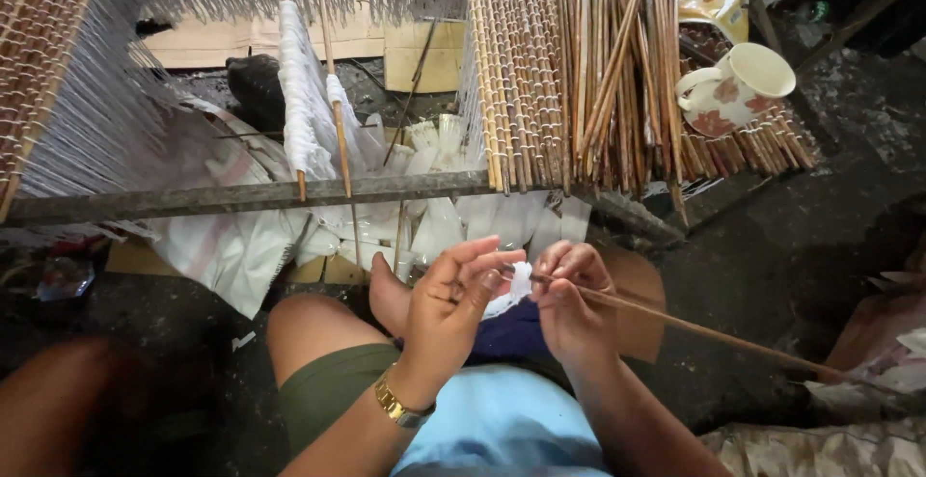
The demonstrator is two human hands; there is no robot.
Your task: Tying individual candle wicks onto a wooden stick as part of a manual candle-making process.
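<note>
Right hand (571, 305) closed in a pinch grip on the near end of a thin wooden stick (694, 327). The stick's long axis runs from that grip out to the right and slightly toward the wearer, its far end low at the right edge of view. Left hand (451, 305) sits just left of the right hand, fingers curled, thumb and forefinger pinching white thread (509, 289) bunched at the stick's tip; the thread wad lies between the two hands, touching both. Both hands are equally close to the tip; only the right one carries the stick. Gold wristwatch (400, 406) on the left wrist. Hands hover over the lap: green shorts (323, 395), light blue shirt (502, 424), a bare foot (388, 296) just left of and beyond the left hand.

Beyond the hands, a grey wooden beam (193, 199) runs left to right with white warp threads (96, 120) fanning up from it. Two thread-wound sticks (307, 101) lean against it. Up and right of the grip is a woven reed mat (540, 72) with loose reeds on top, and a floral mug (735, 86) resting on the mat farther right.
</note>
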